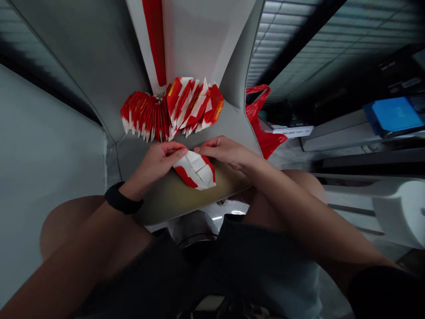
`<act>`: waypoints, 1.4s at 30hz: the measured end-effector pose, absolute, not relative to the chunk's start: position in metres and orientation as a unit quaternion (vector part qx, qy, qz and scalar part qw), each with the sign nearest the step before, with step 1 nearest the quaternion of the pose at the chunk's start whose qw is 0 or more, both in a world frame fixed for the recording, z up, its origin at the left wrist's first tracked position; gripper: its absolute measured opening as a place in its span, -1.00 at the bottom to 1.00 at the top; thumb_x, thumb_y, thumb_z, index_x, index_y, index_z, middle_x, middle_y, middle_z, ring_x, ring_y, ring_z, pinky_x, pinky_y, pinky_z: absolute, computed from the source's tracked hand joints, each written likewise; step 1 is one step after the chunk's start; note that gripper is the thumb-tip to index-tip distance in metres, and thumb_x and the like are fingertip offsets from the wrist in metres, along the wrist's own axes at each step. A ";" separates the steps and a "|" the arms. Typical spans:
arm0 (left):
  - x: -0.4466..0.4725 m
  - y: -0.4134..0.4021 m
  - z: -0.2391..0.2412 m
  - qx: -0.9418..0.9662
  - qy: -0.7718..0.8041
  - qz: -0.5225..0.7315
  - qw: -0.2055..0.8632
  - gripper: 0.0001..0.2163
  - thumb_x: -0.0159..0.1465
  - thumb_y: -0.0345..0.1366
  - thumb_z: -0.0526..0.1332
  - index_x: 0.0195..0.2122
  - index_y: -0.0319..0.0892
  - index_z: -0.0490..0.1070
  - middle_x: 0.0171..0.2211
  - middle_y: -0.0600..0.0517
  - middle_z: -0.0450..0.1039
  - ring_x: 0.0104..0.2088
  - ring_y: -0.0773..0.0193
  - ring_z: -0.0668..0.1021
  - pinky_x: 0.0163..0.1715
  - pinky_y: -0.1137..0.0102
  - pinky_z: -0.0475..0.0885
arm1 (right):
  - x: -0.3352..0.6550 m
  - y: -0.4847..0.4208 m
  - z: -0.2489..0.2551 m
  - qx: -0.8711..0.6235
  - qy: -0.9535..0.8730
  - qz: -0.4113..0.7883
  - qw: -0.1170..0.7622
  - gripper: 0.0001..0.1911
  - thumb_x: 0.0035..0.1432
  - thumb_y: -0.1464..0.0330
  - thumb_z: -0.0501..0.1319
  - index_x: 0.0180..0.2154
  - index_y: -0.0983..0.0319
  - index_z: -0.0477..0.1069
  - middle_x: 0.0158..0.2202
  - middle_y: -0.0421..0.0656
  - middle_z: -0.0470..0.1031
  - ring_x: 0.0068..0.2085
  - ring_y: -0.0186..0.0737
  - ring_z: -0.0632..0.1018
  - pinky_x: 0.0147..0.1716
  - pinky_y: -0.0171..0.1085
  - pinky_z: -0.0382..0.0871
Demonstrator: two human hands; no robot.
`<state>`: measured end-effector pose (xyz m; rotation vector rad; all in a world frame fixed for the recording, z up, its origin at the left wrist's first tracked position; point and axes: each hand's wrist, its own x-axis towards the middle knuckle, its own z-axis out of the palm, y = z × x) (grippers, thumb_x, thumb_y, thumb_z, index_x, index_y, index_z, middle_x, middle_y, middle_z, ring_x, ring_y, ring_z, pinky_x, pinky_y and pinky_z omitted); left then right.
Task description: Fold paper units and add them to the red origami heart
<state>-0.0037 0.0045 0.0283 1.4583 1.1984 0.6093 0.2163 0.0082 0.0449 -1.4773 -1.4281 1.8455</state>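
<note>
A folded piece of red and white paper (198, 170) lies on the grey seat in front of me, its creased white side facing up. My left hand (164, 158) pinches its upper left corner between thumb and fingers. At the upper right edge, my right hand (223, 150) is closed with thumb and forefinger on the same paper. Just beyond my hands stands a long row of folded red and white papers (146, 116), packed tightly on the left. The right part of the row (195, 106) is looser and shows some yellow print.
The grey padded seat (229, 126) has a backrest; a white panel with a red stripe (154, 44) leans there. To the right hangs a red plastic bag (262, 128). Farther right are a blue box (396, 114) and a white plastic chair or stool (398, 208). A wall (49, 137) borders the left.
</note>
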 end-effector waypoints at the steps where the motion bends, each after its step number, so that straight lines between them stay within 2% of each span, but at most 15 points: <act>1: -0.003 0.004 0.028 0.613 0.502 0.256 0.553 -0.77 0.27 -0.09 0.26 -0.21 -0.11 0.57 -0.30 0.02 0.62 -0.28 0.21 0.58 -0.36 0.40 0.47 | 0.218 0.009 0.044 -0.524 -0.514 0.653 0.185 -0.60 0.07 0.01 0.38 -0.51 0.19 0.49 -0.58 -0.29 0.36 -0.51 -0.39 0.31 -0.56 -0.37 0.14; 8: -0.004 0.007 0.025 0.609 0.496 0.248 0.566 -0.79 0.26 -0.12 0.26 -0.21 -0.13 0.57 -0.29 0.02 0.61 -0.31 0.25 0.56 -0.37 0.41 0.44 | 0.218 0.007 0.045 -0.499 -0.561 0.640 0.164 -0.61 0.13 0.01 0.32 -0.46 0.20 0.52 -0.58 -0.32 0.34 -0.52 -0.41 0.26 -0.55 -0.38 0.09; 14: -0.006 0.007 0.024 0.611 0.491 0.223 0.580 -0.77 0.29 -0.12 0.22 -0.22 -0.13 0.56 -0.33 0.05 0.57 -0.36 0.30 0.52 -0.40 0.42 0.39 | 0.218 0.009 0.042 -0.476 -0.584 0.637 0.162 -0.71 0.13 0.10 0.31 -0.34 0.19 0.61 -0.46 -0.28 0.52 -0.43 -0.36 0.40 -0.41 -0.36 0.28; 17: -0.005 0.007 0.024 0.612 0.490 0.222 0.580 -0.76 0.30 -0.11 0.21 -0.27 -0.16 0.54 -0.37 0.06 0.53 -0.39 0.32 0.49 -0.42 0.43 0.36 | 0.220 0.009 0.038 -0.484 -0.587 0.628 0.163 -0.75 0.11 0.15 0.32 -0.32 0.19 0.62 -0.43 -0.27 0.55 -0.43 -0.35 0.43 -0.40 -0.35 0.30; 23: -0.005 0.009 0.023 0.599 0.473 0.223 0.606 -0.78 0.28 -0.13 0.26 -0.22 -0.17 0.56 -0.31 0.05 0.56 -0.36 0.35 0.49 -0.37 0.45 0.37 | 0.225 0.009 0.035 -0.492 -0.590 0.620 0.162 -0.71 0.11 0.13 0.31 -0.30 0.21 0.63 -0.40 -0.23 0.57 -0.43 -0.35 0.43 -0.38 -0.34 0.34; 28: -0.004 0.010 0.024 0.590 0.467 0.215 0.623 -0.77 0.25 -0.13 0.30 -0.21 -0.19 0.57 -0.33 0.03 0.57 -0.37 0.35 0.49 -0.36 0.45 0.38 | 0.225 0.008 0.038 -0.494 -0.586 0.622 0.160 -0.71 0.09 0.13 0.32 -0.29 0.21 0.63 -0.37 -0.21 0.59 -0.38 -0.31 0.46 -0.34 -0.30 0.38; 42: -0.005 0.009 0.028 0.574 0.482 0.209 0.628 -0.79 0.24 -0.18 0.32 -0.20 -0.20 0.57 -0.31 0.02 0.59 -0.34 0.32 0.53 -0.30 0.41 0.41 | 0.222 0.012 0.035 -0.461 -0.607 0.628 0.157 -0.72 0.09 0.17 0.33 -0.28 0.24 0.60 -0.37 -0.23 0.57 -0.39 -0.34 0.46 -0.34 -0.32 0.34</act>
